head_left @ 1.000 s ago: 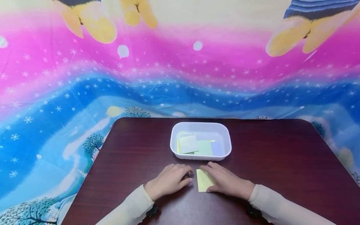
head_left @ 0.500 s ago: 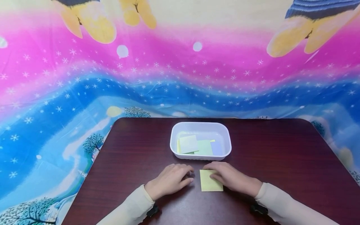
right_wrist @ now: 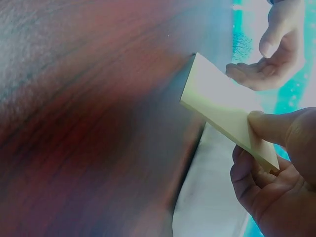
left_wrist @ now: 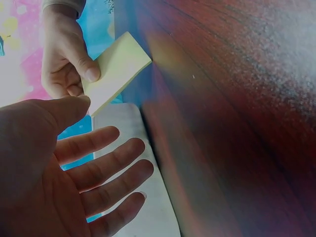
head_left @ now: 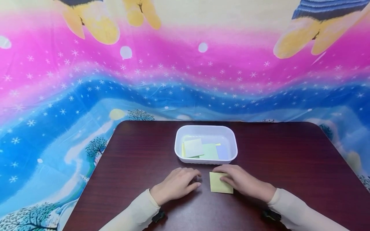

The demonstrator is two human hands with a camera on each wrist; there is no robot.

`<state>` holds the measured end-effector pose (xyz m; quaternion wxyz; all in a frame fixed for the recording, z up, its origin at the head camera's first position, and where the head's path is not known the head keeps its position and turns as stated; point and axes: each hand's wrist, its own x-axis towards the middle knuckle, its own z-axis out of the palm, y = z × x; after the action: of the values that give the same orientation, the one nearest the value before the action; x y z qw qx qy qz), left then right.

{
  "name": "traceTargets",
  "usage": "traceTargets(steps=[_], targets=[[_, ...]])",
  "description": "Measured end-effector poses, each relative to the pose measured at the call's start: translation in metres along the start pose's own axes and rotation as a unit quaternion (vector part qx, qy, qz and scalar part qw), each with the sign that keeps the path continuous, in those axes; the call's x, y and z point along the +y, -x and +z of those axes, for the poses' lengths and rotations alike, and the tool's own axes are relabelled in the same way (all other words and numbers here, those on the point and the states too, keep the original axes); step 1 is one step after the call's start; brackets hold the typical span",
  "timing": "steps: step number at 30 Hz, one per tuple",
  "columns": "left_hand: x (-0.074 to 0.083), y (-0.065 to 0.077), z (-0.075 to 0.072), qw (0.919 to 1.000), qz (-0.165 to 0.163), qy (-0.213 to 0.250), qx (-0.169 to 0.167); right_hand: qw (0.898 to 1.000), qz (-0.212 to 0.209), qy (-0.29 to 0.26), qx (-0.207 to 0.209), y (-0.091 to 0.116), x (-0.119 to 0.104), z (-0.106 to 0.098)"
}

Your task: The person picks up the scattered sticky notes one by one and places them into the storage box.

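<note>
My right hand [head_left: 245,182] pinches a pad of yellow sticky notes [head_left: 218,184] between thumb and fingers, in front of the white plastic tub [head_left: 206,161]. In the right wrist view the pad [right_wrist: 222,101] appears tilted, its thin edge showing, with the thumb on its face and curled fingers underneath. My left hand [head_left: 175,186] is to the left of the pad, holding nothing. Its fingers are relaxed and spread in the left wrist view, and that hand [left_wrist: 84,158] is apart from the pad.
Inside the tub lie several sticky-note pads: a pale yellow pad [head_left: 193,147] on top, a light green pad [head_left: 210,151] and a lavender pad [head_left: 222,152]. The dark wooden table [head_left: 138,150] ends at a patterned cloth [head_left: 185,80] behind it.
The right hand has shifted right and slightly away with the yellow pad, its thumb moving from the pad's near edge onto its face. The left hand has barely moved.
</note>
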<state>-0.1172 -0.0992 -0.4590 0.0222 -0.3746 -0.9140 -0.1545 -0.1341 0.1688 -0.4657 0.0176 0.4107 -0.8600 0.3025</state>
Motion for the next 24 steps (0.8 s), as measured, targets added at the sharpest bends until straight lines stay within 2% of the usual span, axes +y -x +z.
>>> traceTargets(steps=[6, 18, 24], targets=[[0.002, -0.002, -0.001, 1.0, 0.005, -0.008, 0.0, 1.0, -0.008, 0.015, 0.009, 0.001, 0.0, -0.005], [0.007, -0.008, -0.003, 0.9998, 0.011, -0.015, 0.0, 0.999, 0.033, -0.006, -0.016, 0.002, -0.002, -0.014], [0.007, -0.011, -0.006, 0.9998, 0.015, -0.016, -0.003, 0.999, 0.032, 0.001, -0.013, 0.002, -0.002, -0.019]])
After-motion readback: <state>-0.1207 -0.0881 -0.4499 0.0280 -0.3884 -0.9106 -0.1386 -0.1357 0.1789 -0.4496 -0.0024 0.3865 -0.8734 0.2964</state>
